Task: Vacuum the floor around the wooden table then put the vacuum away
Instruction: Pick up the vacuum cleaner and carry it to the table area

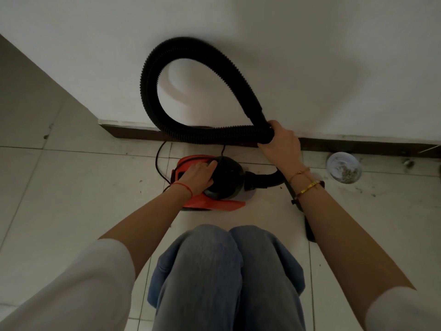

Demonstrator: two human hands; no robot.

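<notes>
A small red and black canister vacuum (226,180) sits on the tiled floor close to the white wall. My left hand (198,175) rests on its top, fingers wrapped over the black dome near the red handle. Its black ribbed hose (152,91) loops up against the wall and doubles back. My right hand (280,142) grips the two crossing parts of the hose just above the dark baseboard. A black wand or nozzle piece (307,225) lies on the floor under my right forearm. The wooden table is out of view.
I am crouched, my knees in blue jeans (229,271) just behind the vacuum. A black power cord (158,163) curls on the floor to the left. A round glass dish with debris (343,167) stands by the baseboard (358,145) at right. A wall corner juts out at left.
</notes>
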